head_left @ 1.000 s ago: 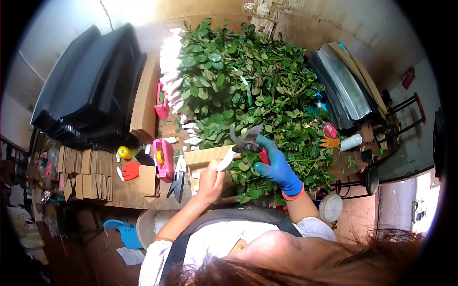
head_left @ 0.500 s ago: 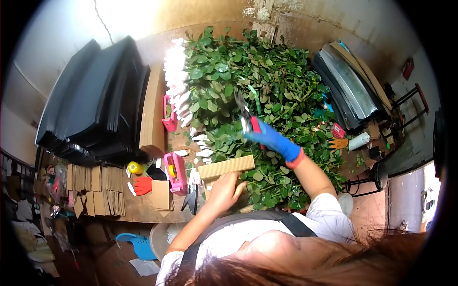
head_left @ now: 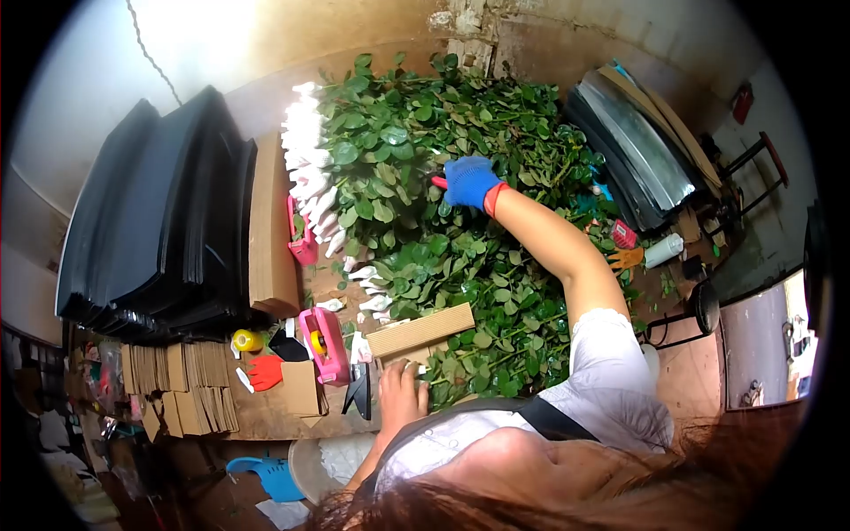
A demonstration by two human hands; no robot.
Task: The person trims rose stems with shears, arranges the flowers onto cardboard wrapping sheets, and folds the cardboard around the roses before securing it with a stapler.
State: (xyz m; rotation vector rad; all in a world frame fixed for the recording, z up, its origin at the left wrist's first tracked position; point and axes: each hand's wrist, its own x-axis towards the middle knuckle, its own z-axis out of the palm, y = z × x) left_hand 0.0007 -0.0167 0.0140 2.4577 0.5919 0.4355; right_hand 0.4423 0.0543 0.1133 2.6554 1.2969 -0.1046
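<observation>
My right hand (head_left: 471,182), in a blue glove with a red cuff, is wrapped round red-handled pruning shears (head_left: 439,182) over the middle of the leafy pile. The blades are mostly hidden among the leaves. Green leafy stems, which look like roses (head_left: 505,292), lie in a thick heap, with white-wrapped heads (head_left: 305,181) along the left side. My bare left hand (head_left: 403,396) rests at the table's near edge, fingers stretched out and holding nothing visible. Just above it lies a corrugated cardboard strip (head_left: 421,330).
Left stand dark sheets (head_left: 168,203) and cut cardboard pieces (head_left: 190,385). A pink tape dispenser (head_left: 326,345), black-handled scissors (head_left: 358,391), a red glove (head_left: 264,373) and yellow tape (head_left: 247,341) lie near the front. Wrapping sheets (head_left: 633,146) lean at the right.
My right hand has moved up and away with the shears, deeper over the leaves. My left hand has drawn back from the cardboard strip toward the near edge. The view has shifted slightly.
</observation>
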